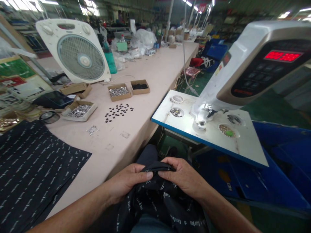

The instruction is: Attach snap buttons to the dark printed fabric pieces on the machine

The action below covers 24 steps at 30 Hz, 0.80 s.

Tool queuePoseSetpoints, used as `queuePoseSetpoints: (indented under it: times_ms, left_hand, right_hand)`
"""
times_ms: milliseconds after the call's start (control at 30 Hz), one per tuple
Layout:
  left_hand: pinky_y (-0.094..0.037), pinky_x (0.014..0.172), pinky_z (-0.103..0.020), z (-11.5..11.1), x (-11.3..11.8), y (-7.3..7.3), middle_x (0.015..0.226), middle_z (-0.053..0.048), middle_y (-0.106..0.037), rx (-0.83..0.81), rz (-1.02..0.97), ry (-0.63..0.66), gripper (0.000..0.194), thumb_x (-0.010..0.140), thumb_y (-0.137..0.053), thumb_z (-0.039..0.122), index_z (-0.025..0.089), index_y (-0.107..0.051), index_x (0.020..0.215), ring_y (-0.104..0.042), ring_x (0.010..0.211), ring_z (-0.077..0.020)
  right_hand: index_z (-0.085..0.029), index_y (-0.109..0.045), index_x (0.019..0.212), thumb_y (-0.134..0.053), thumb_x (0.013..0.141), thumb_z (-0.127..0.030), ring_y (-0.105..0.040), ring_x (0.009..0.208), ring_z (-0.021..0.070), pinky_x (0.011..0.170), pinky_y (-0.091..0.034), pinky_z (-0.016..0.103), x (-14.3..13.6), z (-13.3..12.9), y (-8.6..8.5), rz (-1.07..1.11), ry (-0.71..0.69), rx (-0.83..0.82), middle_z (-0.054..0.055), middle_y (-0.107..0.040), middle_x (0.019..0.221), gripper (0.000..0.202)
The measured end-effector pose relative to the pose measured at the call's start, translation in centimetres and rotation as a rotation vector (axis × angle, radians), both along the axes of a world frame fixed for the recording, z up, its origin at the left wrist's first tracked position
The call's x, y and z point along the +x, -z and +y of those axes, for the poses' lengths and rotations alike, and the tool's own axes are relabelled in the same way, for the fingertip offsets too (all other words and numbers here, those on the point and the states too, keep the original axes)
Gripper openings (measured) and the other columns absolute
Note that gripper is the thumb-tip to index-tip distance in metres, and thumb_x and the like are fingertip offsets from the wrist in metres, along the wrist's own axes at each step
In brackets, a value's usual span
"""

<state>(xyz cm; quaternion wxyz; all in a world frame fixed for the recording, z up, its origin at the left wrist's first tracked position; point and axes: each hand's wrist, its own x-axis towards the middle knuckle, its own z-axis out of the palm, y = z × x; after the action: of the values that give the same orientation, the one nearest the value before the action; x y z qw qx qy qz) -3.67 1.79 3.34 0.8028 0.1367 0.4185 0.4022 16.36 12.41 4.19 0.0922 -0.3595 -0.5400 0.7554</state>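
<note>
Black fabric [167, 202] printed with white lettering drapes over my lap, its upper edge bunched between my two hands. My left hand [132, 178] pinches that edge with the thumb on top. Close beside it, my right hand [178, 173] grips the same edge, thumb also on top and fingers folded behind. The fingertips under the cloth are hidden. To the right stands a snap-fastening machine [233, 71] with a lit red display, its lower head above a white work board [187, 119]. Neither hand touches the machine.
On the table [155, 81], black snap parts [119, 111] lie scattered near small silver parts [92, 130]. Behind are a box of metal parts [79, 111], another cardboard box [119, 92], a box of black parts [140, 86] and a fan [75, 51]. Printed black cloth [36, 171] lies left.
</note>
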Motion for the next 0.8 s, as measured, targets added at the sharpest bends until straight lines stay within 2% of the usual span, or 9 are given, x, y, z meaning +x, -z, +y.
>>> queuePoseSetpoints:
  times_ms: [200, 367, 433, 533, 600, 633, 733, 800]
  left_hand:
    - [-0.056, 0.067, -0.022, 0.0, -0.4, 0.2, 0.083, -0.009, -0.076, 0.03, -0.018, 0.049, 0.034, 0.07, -0.088, 0.029, 0.01, -0.077, 0.096, -0.069, 0.067, -0.0138]
    - [-0.048, 0.06, -0.021, 0.8, 0.1, 0.9, 0.074, -0.006, -0.072, 0.028, 0.091, 0.024, 0.032, 0.06, -0.088, 0.029, 0.009, -0.076, 0.083, -0.061, 0.058, -0.0114]
    - [-0.041, 0.056, -0.02, 1.4, 0.2, 1.4, 0.067, -0.003, -0.067, 0.055, 0.156, -0.001, 0.027, 0.059, -0.085, 0.028, 0.01, -0.074, 0.077, -0.055, 0.052, -0.0094]
    - [-0.032, 0.052, -0.021, 2.2, 0.2, 2.9, 0.061, 0.002, -0.058, 0.137, 0.209, -0.024, 0.022, 0.06, -0.08, 0.028, 0.012, -0.067, 0.067, -0.045, 0.051, -0.0076]
    - [-0.024, 0.05, -0.022, 2.6, 0.3, 4.7, 0.057, 0.005, -0.048, 0.201, 0.25, -0.013, 0.025, 0.06, -0.078, 0.029, 0.015, -0.058, 0.059, -0.037, 0.05, -0.0064]
    - [-0.02, 0.049, -0.023, 2.8, 0.4, 5.7, 0.056, 0.005, -0.043, 0.236, 0.282, 0.001, 0.029, 0.061, -0.078, 0.03, 0.016, -0.053, 0.057, -0.033, 0.05, -0.0059]
    - [-0.019, 0.05, -0.024, 3.5, 0.5, 8.2, 0.055, 0.005, -0.037, 0.35, 0.369, 0.078, 0.043, 0.065, -0.079, 0.041, 0.016, -0.046, 0.051, -0.03, 0.052, -0.0066]
    - [-0.027, 0.05, -0.024, 3.8, 0.3, 8.9, 0.056, 0.004, -0.041, 0.407, 0.415, 0.146, 0.049, 0.072, -0.077, 0.052, 0.017, -0.049, 0.052, -0.037, 0.053, -0.0087]
  right_hand:
    - [-0.016, -0.071, 0.089, -0.08, 0.078, -0.037, -0.058, 0.07, 0.0134, 0.065, -0.043, 0.023, -0.3, 0.2, 0.2, -0.041, -0.012, 0.027, -0.001, -0.067, 0.077, 0.025]
    - [-0.017, -0.073, 0.094, -0.076, 0.08, -0.043, -0.062, 0.075, 0.0184, 0.066, -0.045, 0.027, -0.2, 1.4, -0.2, -0.113, -0.108, 0.152, 0.002, -0.07, 0.081, 0.029]
    - [-0.019, -0.073, 0.102, -0.077, 0.078, -0.044, -0.065, 0.081, 0.0225, 0.071, -0.048, 0.03, -0.1, 2.6, -0.5, -0.121, -0.173, 0.213, 0.004, -0.073, 0.088, 0.035]
    - [-0.023, -0.07, 0.117, -0.079, 0.074, -0.041, -0.066, 0.102, 0.0294, 0.09, -0.05, 0.038, -0.9, 4.8, -1.6, -0.127, -0.225, 0.36, 0.007, -0.074, 0.11, 0.047]
    - [-0.026, -0.071, 0.119, -0.078, 0.076, -0.04, -0.064, 0.11, 0.0305, 0.099, -0.047, 0.041, -2.6, 6.0, -2.7, -0.165, -0.187, 0.508, 0.007, -0.073, 0.118, 0.046]
    - [-0.026, -0.072, 0.116, -0.077, 0.078, -0.04, -0.065, 0.109, 0.0295, 0.098, -0.047, 0.04, -3.9, 6.5, -3.1, -0.183, -0.17, 0.579, 0.007, -0.074, 0.116, 0.041]
    - [-0.024, -0.076, 0.102, -0.072, 0.083, -0.036, -0.068, 0.087, 0.0234, 0.081, -0.05, 0.034, -9.5, 7.6, -3.5, -0.2, -0.19, 0.71, 0.004, -0.076, 0.094, 0.023]
    - [-0.022, -0.076, 0.094, -0.067, 0.085, -0.032, -0.066, 0.075, 0.0198, 0.071, -0.048, 0.03, -13.9, 8.5, -2.6, -0.197, -0.217, 0.766, 0.002, -0.074, 0.08, 0.017]
